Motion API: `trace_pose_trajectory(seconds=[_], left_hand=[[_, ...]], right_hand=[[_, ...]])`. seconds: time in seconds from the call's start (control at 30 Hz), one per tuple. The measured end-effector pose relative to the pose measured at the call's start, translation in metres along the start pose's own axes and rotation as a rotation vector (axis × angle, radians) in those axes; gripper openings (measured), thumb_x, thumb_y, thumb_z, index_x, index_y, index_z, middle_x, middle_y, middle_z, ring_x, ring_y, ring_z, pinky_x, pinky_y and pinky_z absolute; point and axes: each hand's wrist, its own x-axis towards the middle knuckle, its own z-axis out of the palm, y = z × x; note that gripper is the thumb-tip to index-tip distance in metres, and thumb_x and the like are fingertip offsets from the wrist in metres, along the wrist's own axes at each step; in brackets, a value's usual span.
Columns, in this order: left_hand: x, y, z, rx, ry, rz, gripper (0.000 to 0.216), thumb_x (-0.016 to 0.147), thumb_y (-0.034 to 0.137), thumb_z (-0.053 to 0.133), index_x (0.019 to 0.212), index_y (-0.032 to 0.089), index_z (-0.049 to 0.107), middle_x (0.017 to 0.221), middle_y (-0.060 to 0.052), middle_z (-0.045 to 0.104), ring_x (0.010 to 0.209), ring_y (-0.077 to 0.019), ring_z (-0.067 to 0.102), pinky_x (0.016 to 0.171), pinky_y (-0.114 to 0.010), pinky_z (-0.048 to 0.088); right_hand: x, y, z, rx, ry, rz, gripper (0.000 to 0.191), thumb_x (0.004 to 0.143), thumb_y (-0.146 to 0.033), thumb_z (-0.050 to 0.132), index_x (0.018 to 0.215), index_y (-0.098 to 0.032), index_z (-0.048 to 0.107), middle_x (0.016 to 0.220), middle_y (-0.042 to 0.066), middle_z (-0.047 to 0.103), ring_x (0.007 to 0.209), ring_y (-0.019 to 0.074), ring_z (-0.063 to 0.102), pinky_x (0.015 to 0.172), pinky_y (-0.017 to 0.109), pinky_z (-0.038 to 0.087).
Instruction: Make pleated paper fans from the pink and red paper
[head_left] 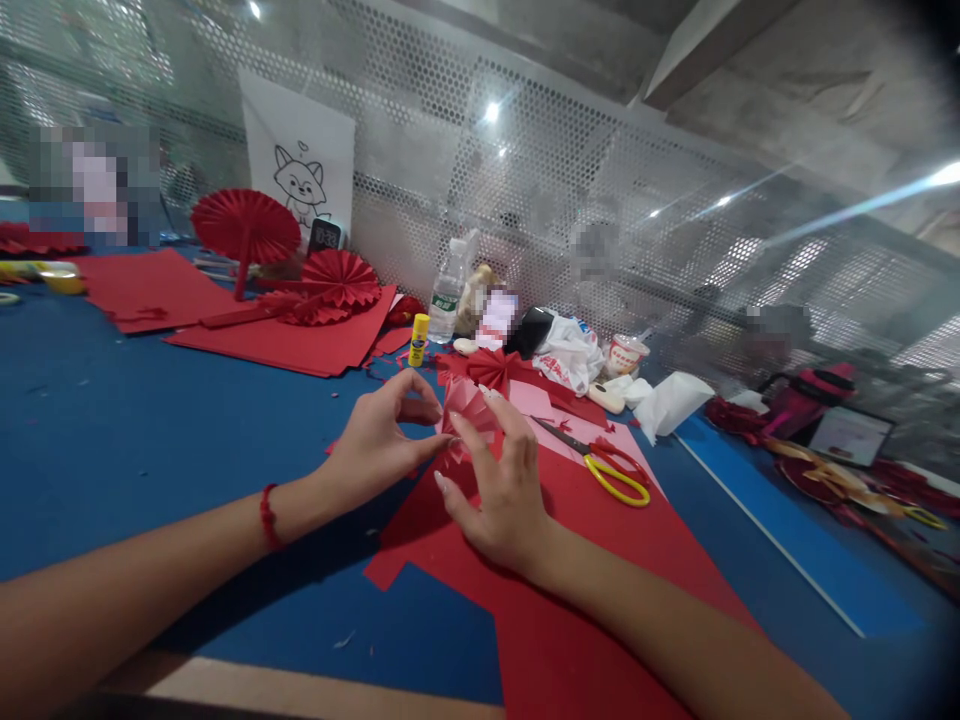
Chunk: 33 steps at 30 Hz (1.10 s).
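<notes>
A pink pleated paper fan piece [472, 402] is between my two hands, partly hidden by the fingers. My left hand [382, 425], with a red cord at the wrist, pinches its left side with curled fingers and thumb. From the right, my right hand [501, 490] has bent fingers against the pleats, its thumb lower and apart. Beneath them lie red paper sheets [600, 560] and pale pink paper [592, 430]. To the right of my right hand, scissors [616, 482] with red and yellow handles rest on the paper. A red folded rosette [495, 368] sits just behind.
Finished red paper fans [246, 235] and stacked red sheets [300, 345] occupy the back left of the blue table [247, 440]. A yellow glue stick [418, 340], a water bottle [448, 290], a white plastic bag [570, 355] and a cup [626, 355] stand along the perforated metal screen [420, 180].
</notes>
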Motion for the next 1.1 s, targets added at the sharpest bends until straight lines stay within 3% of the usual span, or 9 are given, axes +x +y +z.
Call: trace_pose_trajectory(seconds=[0.17, 0.3, 0.57, 0.8, 0.97, 1.1], left_hand=[[0.000, -0.005, 0.001, -0.025, -0.012, 0.001, 0.049, 0.055, 0.023, 0.087, 0.088, 0.022, 0.051, 0.070, -0.001, 0.071, 0.065, -0.0218, 0.070, 0.052, -0.023, 0.052], [0.001, -0.005, 0.001, -0.042, 0.035, 0.019, 0.054, 0.055, 0.021, 0.086, 0.098, 0.023, 0.054, 0.074, 0.000, 0.072, 0.066, -0.0208, 0.070, 0.056, -0.023, 0.053], [0.000, 0.000, 0.002, -0.051, -0.007, 0.114, 0.033, 0.062, 0.022, 0.082, 0.089, 0.021, 0.065, 0.083, -0.003, 0.074, 0.078, -0.0230, 0.072, 0.070, -0.026, 0.057], [0.005, -0.001, 0.003, -0.203, -0.059, -0.019, 0.033, 0.054, 0.026, 0.088, 0.082, 0.016, 0.073, 0.083, -0.006, 0.075, 0.077, -0.0242, 0.072, 0.072, -0.029, 0.058], [0.012, -0.001, 0.000, -0.319, 0.061, -0.154, 0.037, 0.044, 0.026, 0.092, 0.069, 0.015, 0.067, 0.065, -0.002, 0.069, 0.065, -0.0199, 0.068, 0.061, -0.024, 0.054], [0.017, -0.005, -0.004, -0.435, 0.116, -0.235, 0.036, 0.048, 0.025, 0.091, 0.071, 0.015, 0.065, 0.072, -0.003, 0.072, 0.073, -0.0190, 0.071, 0.068, -0.024, 0.056]], right_hand=[[-0.002, 0.001, 0.002, -0.054, -0.048, -0.016, 0.054, 0.091, -0.037, 0.052, 0.142, -0.020, 0.044, 0.152, 0.014, 0.020, 0.144, 0.0323, 0.021, 0.115, 0.053, 0.030], [-0.001, 0.000, 0.002, -0.087, -0.069, -0.062, 0.057, 0.091, -0.039, 0.052, 0.144, -0.021, 0.042, 0.151, 0.013, 0.024, 0.146, 0.0322, 0.016, 0.116, 0.053, 0.028], [0.000, 0.002, 0.003, -0.085, -0.073, -0.087, 0.056, 0.091, -0.037, 0.052, 0.145, -0.022, 0.043, 0.152, 0.013, 0.025, 0.146, 0.0318, 0.016, 0.117, 0.052, 0.025], [0.000, 0.002, 0.004, -0.096, -0.112, -0.061, 0.059, 0.091, -0.037, 0.052, 0.147, -0.023, 0.039, 0.154, 0.012, 0.024, 0.147, 0.0315, 0.014, 0.117, 0.052, 0.024], [-0.001, 0.001, 0.005, -0.100, -0.128, -0.044, 0.062, 0.092, -0.038, 0.051, 0.150, -0.023, 0.034, 0.153, 0.013, 0.028, 0.146, 0.0301, 0.017, 0.117, 0.052, 0.023], [-0.001, 0.003, 0.008, -0.100, -0.176, -0.056, 0.063, 0.093, -0.038, 0.049, 0.151, -0.019, 0.032, 0.152, 0.014, 0.032, 0.147, 0.0289, 0.016, 0.118, 0.052, 0.021]])
